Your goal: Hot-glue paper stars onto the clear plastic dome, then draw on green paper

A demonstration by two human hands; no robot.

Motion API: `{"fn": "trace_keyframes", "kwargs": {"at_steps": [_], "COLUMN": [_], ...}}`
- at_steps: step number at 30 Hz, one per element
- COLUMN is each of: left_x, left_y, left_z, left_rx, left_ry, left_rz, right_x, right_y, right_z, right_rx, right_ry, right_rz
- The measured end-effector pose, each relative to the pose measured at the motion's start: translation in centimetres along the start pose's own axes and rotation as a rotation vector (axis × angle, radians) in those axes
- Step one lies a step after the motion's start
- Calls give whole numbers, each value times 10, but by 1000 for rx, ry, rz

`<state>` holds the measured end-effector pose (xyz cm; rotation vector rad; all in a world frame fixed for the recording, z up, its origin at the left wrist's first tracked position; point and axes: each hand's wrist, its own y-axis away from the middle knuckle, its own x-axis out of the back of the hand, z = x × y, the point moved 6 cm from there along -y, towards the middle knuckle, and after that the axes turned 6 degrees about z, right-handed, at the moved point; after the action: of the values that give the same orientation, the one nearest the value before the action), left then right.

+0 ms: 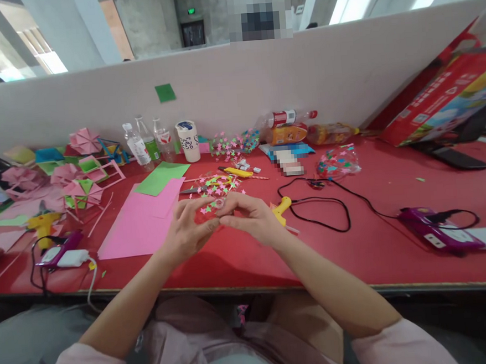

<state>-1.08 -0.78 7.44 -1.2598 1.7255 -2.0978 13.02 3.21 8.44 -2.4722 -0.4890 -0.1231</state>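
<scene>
My left hand [187,230] and my right hand [251,217] meet above the red table [355,240], fingers curled and pinched together. Between the fingertips sits a small clear ring-like piece [219,204] and a red item [206,215] with tiny paper stars stuck to it. Both hands grip this small piece; what exactly it is stays too small to tell. Just beyond the hands lies a scatter of small coloured paper stars [216,185]. A yellow glue gun [281,208] lies right beside my right hand.
Pink paper sheets [140,225] and a green sheet [162,178] lie at left. Bottles [141,147], a white cup [188,140], folded paper shapes [79,171], black cables [331,203], purple power strips [431,230], a red box [441,99] and a white partition [260,75] surround the spot. Another yellow glue gun [44,222] lies far left.
</scene>
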Motion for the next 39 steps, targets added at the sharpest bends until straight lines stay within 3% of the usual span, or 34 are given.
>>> {"fn": "trace_keyframes", "kwargs": {"at_steps": [4,8,10,13,15,17,23,29,34,39], "left_x": [-10,-14,-12,-10,-18,-33,-69,-67,-63,-64], "left_y": [-4,-17,-21,-9,7,24,54,50,53,52], "left_z": [1,-16,-39,-85,-110,-126,-140,-132,-137,-134], "left_rx": [93,188,351,708,900,997,975,844,893,898], "left_ry": [179,272,297,289,293,293,294,179,192,209], "left_rz": [-60,2,108,313,347,299,240,195,216,202], "right_x": [3,16,31,60,80,100,152,156,162,169], "right_y": [5,1,-3,-13,-21,-30,-66,-92,-97,-91], "right_z": [2,-2,3,19,35,60,137,199,209,189], "right_rx": [59,106,51,-82,-183,-360,-550,-706,-741,-645], "right_ry": [116,381,508,674,803,927,1109,1150,950,548], "right_rz": [70,170,234,291,285,194,113,32,172,421]}}
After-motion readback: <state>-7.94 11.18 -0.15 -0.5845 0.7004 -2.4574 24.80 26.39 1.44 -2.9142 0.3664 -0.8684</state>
